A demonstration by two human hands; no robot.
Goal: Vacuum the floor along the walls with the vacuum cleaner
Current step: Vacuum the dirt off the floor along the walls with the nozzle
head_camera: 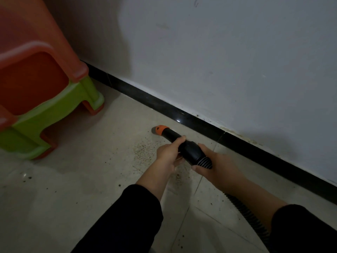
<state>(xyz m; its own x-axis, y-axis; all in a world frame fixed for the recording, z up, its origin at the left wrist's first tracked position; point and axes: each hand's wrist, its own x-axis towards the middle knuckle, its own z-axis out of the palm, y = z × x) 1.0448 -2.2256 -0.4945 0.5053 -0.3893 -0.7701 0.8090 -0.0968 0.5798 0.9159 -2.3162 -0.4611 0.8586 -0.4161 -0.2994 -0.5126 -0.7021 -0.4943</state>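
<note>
– While both hands hold the vacuum tube (187,148), where is its sucking end?

– From the head camera, the orange nozzle (160,129) is down at the floor (73,189). It is just beside the black strip (164,105) at the bottom of the wall (228,52), and it points to about 10 o'clock.

– How do the hands hold it?

– The left hand (168,154) has its fingers curled round the middle of the tube. The right hand (217,167) is wrapped round the back end, where the bumpy hose (244,209) starts. The hose runs off to 5 o'clock, under the right arm.

– Is the floor clean yet?

– No. I think the job is only partly done. A patch of brown crumbs (144,150) lies close to the nozzle, at 7 o'clock from it. More bits lie under the hands. Small specks sit far out at 8 o'clock and down at 6 o'clock too. The floor by the wall past the nozzle looks cleaner, but it is dark, so I cannot be sure.

– Is there room to move?

– Yes, along the wall toward 10 o'clock. The black strip is a hard edge on the nozzle's 1 o'clock side. Two stacked stools (36,92), orange on green, stand at 9 o'clock, well apart from the nozzle. Their legs would be in the way later on. Out at 8 o'clock the floor is open.
</note>
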